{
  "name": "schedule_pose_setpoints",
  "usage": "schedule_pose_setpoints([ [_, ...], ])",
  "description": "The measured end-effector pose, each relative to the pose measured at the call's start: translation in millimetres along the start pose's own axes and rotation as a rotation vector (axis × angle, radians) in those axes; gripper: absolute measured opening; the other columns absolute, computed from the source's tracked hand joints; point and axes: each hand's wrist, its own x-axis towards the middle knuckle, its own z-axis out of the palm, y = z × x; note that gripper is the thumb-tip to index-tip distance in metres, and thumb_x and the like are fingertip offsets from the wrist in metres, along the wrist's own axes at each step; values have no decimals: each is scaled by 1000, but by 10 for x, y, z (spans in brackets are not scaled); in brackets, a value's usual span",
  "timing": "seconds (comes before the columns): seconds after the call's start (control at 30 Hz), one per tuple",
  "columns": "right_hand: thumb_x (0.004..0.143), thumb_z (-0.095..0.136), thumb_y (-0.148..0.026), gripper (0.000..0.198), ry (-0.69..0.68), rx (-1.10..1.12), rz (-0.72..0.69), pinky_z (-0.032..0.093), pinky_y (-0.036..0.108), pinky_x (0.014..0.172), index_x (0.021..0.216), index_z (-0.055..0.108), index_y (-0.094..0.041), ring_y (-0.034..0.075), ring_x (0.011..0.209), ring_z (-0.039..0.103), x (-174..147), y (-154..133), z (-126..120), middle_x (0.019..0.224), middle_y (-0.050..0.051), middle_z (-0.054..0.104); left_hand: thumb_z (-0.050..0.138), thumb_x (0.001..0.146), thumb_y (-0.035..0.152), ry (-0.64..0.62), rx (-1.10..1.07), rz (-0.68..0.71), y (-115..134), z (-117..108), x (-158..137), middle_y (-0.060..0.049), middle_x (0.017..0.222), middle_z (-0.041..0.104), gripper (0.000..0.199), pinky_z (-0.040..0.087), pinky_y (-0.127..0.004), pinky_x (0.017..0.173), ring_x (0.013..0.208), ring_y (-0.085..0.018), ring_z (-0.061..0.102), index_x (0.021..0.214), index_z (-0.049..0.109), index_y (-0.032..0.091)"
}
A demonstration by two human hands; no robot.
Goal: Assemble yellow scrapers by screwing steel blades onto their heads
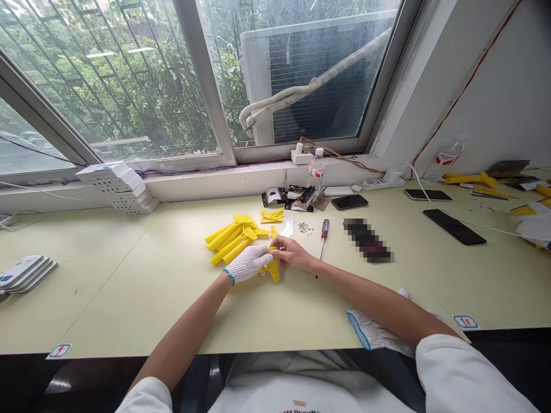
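Observation:
My left hand [250, 263], in a white knit glove with a blue cuff, is closed around a yellow plastic scraper [274, 272] with a wide T-shaped head. My bare right hand [293, 253] is at the scraper's head, its fingertips pinched together; whatever is between them is too small to make out. Just beyond my hands lie several yellow scraper handles [227, 236] in a pile and a few small yellow head pieces [272, 215]. Small screws [305, 228] are scattered beside a pale flat piece [287, 229]. To the right lies a screwdriver [325, 229] with a clear-and-red handle.
A water bottle [316, 171] stands behind black packets [301, 198]. Phones [349, 202] and a cable lie at the right. An empty glove [379, 334] rests by my right forearm. White boxes [123, 186] are stacked by the window, and more white packages [28, 272] at far left.

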Motion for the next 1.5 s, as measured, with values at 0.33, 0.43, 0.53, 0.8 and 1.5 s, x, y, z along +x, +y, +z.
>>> schedule_pose_setpoints([
  [0.33, 85, 82, -66, 52, 2, 36, 14, 54, 31, 53, 107, 62, -23, 15, 62, 62, 6, 36, 14, 86, -1, 69, 58, 103, 65, -25, -73, -19, 26, 17, 0, -6, 91, 74, 49, 58, -25, 63, 74, -17, 70, 97, 70, 18],
  [0.43, 83, 84, -70, 57, -21, 63, 18, 52, 30, 53, 108, 62, -23, 14, 61, 61, 2, 14, 5, 87, -1, 68, 59, 102, 68, -37, -89, -19, 29, 21, 5, -6, 93, 76, 51, 61, -27, 65, 77, -18, 72, 101, 74, 19],
  [0.53, 82, 85, -70, 59, -23, 77, 17, 51, 28, 52, 108, 62, -23, 14, 61, 59, 2, 18, 19, 86, -2, 66, 61, 101, 68, -28, -110, -31, 17, 30, 12, -7, 95, 77, 53, 62, -28, 66, 85, -21, 74, 102, 76, 17],
  [0.8, 92, 70, -79, 58, -9, 113, 15, 49, 29, 50, 100, 59, -23, 16, 60, 62, -5, 27, 41, 77, -1, 68, 56, 100, 48, -2, -79, 19, 60, 46, 1, -9, 98, 80, 39, 60, -28, 68, 84, -22, 74, 97, 79, 17],
  [1.5, 87, 83, -57, 44, 31, 113, -34, 43, 26, 48, 91, 55, -23, 13, 56, 58, -51, 70, 23, 67, -4, 64, 54, 98, 50, 216, 170, 52, -52, 69, 56, 4, 67, 45, 39, 29, -28, 58, 63, -14, 42, 72, 45, 22],
])
